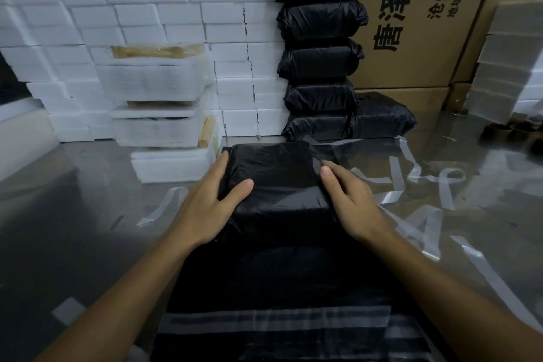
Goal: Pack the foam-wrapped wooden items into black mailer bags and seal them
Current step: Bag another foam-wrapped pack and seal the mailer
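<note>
A filled black mailer bag [279, 176] lies on the steel table in front of me, wrapped tight round a block-shaped item. My left hand [210, 200] rests flat on its left side, thumb on top and fingers along the edge. My right hand [349, 200] presses its right side with straight fingers, fingertips near the folded flap. A pile of flat black mailer bags [276, 329] with pale adhesive strips lies under my forearms. Foam-wrapped wooden items [160, 114] are stacked behind on the left, wood showing at some ends.
Sealed black packages [318, 59] stand stacked at the back middle, one more [382, 120] beside them. A wall of white foam blocks [117, 9] fills the back left. Cardboard boxes [420, 23] stand back right. Peeled clear strips [411, 191] litter the table on the right.
</note>
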A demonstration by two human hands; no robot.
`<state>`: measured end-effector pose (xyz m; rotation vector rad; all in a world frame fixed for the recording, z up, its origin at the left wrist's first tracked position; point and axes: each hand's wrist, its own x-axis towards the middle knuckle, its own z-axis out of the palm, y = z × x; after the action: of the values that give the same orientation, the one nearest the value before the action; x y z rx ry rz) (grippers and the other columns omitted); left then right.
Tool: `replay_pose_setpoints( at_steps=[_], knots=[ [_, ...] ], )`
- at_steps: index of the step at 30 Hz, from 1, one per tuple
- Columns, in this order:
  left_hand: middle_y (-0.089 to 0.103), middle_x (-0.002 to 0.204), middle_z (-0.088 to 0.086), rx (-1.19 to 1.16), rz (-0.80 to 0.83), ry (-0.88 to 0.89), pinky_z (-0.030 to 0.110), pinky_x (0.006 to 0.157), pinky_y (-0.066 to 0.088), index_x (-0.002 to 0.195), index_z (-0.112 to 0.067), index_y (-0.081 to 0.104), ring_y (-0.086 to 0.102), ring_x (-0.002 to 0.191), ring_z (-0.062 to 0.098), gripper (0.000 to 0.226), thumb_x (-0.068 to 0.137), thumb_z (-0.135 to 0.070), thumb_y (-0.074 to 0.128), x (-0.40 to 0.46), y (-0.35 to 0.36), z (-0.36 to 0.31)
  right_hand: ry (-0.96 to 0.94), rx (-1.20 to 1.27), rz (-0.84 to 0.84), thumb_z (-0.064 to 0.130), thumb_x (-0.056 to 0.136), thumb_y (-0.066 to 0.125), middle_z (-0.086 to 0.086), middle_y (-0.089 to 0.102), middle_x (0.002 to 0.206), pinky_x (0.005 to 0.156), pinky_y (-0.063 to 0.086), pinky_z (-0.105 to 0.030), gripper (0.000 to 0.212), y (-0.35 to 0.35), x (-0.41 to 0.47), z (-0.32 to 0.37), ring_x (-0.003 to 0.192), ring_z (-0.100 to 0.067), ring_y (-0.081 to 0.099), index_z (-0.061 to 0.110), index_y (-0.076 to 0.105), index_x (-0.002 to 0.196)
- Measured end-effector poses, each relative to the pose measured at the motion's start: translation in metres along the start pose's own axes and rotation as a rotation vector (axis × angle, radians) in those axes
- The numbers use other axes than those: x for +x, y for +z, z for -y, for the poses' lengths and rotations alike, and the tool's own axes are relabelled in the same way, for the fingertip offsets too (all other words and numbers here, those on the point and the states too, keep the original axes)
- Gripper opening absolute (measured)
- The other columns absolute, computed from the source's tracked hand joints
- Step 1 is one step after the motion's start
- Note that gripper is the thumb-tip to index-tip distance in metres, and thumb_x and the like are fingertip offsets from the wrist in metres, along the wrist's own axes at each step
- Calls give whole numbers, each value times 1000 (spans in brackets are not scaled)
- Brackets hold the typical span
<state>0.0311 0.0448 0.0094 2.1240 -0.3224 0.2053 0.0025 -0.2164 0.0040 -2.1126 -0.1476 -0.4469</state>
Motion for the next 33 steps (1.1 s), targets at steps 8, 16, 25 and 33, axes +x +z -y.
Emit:
replay_pose_setpoints(
  at_steps=[8, 16, 25, 33],
  knots=[
    [67, 119, -22, -296, 134, -136, 39, 112, 37, 116, -45, 68, 58, 118, 2, 70, 64, -89, 54, -3, 9, 6, 161, 116, 244, 90, 75, 34, 31, 42, 148, 119, 24, -29, 94, 1, -4, 6, 142, -1, 33, 37, 38, 152],
    [72, 111, -15, -388, 45, -182, 38, 106, 43, 112, -32, 73, 66, 108, 8, 66, 65, -76, 63, -9, 12, -14, 185, 442, 198, 67, 77, 64, 13, 74, 113, 97, 48, -28, 53, 8, -6, 19, 107, -4, 68, 32, 73, 116],
    [71, 116, 10, -1135, 171, -429, 44, 82, 57, 115, -20, 72, 69, 106, 29, 61, 63, -50, 84, -10, 31, -44, 360, 1172, -243, 64, 63, 82, -13, 67, 129, 108, 45, -50, 88, 22, 1, 58, 119, -32, 64, 11, 63, 131],
    [70, 120, -1, -893, 16, -238, 43, 100, 49, 130, -26, 60, 67, 111, 19, 81, 62, -61, 84, -14, 43, -42, 544, 1250, -51, 35, 81, 79, -9, 73, 117, 93, 56, -43, 56, 47, -23, 65, 106, -24, 72, 12, 63, 129]
  ],
)
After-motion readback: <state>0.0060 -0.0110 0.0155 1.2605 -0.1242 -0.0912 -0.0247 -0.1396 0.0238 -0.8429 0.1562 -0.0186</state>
